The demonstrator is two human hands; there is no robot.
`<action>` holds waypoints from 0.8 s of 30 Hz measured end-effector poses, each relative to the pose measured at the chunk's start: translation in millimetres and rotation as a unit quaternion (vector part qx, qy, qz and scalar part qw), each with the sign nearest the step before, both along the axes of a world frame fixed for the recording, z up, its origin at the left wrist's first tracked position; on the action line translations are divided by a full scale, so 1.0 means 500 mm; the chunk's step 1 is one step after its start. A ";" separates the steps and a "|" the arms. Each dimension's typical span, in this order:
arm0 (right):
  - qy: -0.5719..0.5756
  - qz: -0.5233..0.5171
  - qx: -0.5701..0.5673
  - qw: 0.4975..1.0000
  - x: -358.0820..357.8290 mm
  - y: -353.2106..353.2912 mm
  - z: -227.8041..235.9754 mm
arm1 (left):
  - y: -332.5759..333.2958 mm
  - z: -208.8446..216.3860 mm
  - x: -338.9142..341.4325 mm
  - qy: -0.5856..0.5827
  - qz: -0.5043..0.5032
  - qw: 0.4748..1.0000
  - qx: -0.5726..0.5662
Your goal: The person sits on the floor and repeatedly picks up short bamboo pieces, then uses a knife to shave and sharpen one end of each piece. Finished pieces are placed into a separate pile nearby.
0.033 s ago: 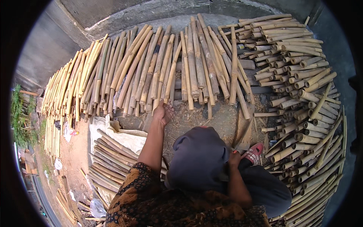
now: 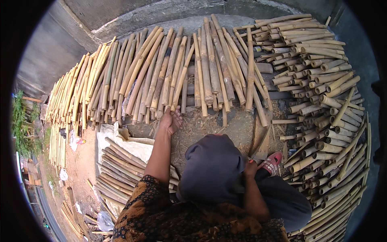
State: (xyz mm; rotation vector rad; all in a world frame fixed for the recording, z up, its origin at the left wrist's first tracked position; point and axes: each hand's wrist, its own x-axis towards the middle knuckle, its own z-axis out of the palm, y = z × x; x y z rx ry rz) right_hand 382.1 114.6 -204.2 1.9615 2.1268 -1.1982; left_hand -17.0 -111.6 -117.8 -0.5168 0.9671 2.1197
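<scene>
Dirt yard [image 2: 201, 129] by concrete wall [image 2: 44, 56], bamboo poles [image 2: 161, 76] leaning, left hand [image 2: 171, 120] fingers loosely spread at pole ends, right hand [image 2: 250, 166] grip unclear.

Bamboo poles [image 2: 161, 76] lean in a row against the wall [image 2: 121, 12] ahead; stacked poles [image 2: 322, 101] lie right, another pile [image 2: 121, 169] left on the ground [image 2: 209, 127].

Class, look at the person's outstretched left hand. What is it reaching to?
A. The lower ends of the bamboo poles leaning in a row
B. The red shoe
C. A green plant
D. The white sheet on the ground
A: the left hand is stretched forward with its fingers at the bottom ends of the leaning bamboo poles, well away from the red shoe and the white sheet.
</scene>
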 end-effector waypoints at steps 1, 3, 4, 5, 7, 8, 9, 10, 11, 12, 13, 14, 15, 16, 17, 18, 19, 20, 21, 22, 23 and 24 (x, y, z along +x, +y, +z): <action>0.007 -0.008 -0.001 1.000 -0.004 -0.001 -0.010 | -0.040 0.025 -0.001 -0.006 -0.020 0.999 0.031; 0.017 -0.016 0.002 1.000 -0.008 -0.001 -0.028 | -0.097 0.074 -0.004 0.021 0.007 0.999 -0.023; 0.018 -0.018 0.004 1.000 -0.007 0.000 -0.037 | -0.116 0.098 0.000 0.039 0.014 0.997 -0.064; 0.011 -0.030 0.000 0.999 -0.006 0.001 -0.045 | -0.131 0.123 0.002 0.089 0.048 0.978 -0.185; 0.027 -0.032 0.004 0.999 -0.002 0.003 -0.060 | -0.154 0.187 0.008 0.272 0.068 0.891 -0.357; 0.031 -0.041 0.007 0.999 0.000 0.004 -0.066 | -0.162 0.229 0.007 0.357 0.115 0.843 -0.386; 0.030 -0.060 0.012 0.998 0.003 0.005 -0.072 | -0.163 0.271 0.011 0.389 0.169 0.796 -0.433; 0.029 -0.080 0.019 0.996 0.003 0.006 -0.076 | -0.157 0.313 0.018 0.462 0.222 0.759 -0.402; 0.022 -0.110 0.029 0.993 0.003 0.007 -0.078 | -0.153 0.362 0.021 0.513 0.279 0.719 -0.376; 0.033 -0.096 0.075 0.992 0.000 0.009 -0.077 | -0.142 0.414 0.018 0.517 0.346 0.720 -0.308; 0.038 -0.095 0.124 0.987 -0.003 0.011 -0.073 | -0.131 0.466 0.016 0.536 0.408 0.703 -0.227; 0.044 -0.098 0.155 0.982 -0.008 0.013 -0.063 | -0.120 0.514 0.021 0.540 0.429 0.708 -0.150; 0.087 -0.105 0.150 0.979 -0.016 0.016 -0.049 | -0.109 0.560 0.026 0.576 0.427 0.695 -0.062; 0.127 -0.117 0.126 0.977 -0.024 0.019 -0.029 | -0.104 0.606 0.032 0.585 0.414 0.695 -0.053; 0.163 -0.147 0.077 0.973 -0.033 0.023 -0.003 | -0.099 0.648 0.041 0.611 0.390 0.688 -0.037; 0.178 -0.122 0.096 0.972 -0.042 0.026 0.030 | -0.086 0.679 0.051 0.624 0.364 0.691 -0.027; 0.189 -0.117 0.092 0.971 -0.049 0.030 0.068 | -0.069 0.705 0.061 0.635 0.350 0.688 -0.015; 0.205 -0.117 0.093 0.967 -0.058 0.032 0.109 | -0.052 0.727 0.074 0.635 0.329 0.699 -0.001; 0.224 -0.109 0.094 0.964 -0.067 0.032 0.151 | -0.032 0.746 0.086 0.637 0.303 0.709 0.015; 0.252 -0.104 0.101 0.957 -0.076 0.034 0.192 | -0.009 0.762 0.098 0.648 0.271 0.711 0.034; 0.294 -0.097 0.104 0.945 -0.084 0.035 0.230 | 0.014 0.774 0.110 0.657 0.238 0.713 0.054; 0.288 -0.085 0.113 0.947 -0.088 0.034 0.265 | 0.035 0.784 0.122 0.659 0.225 0.716 0.054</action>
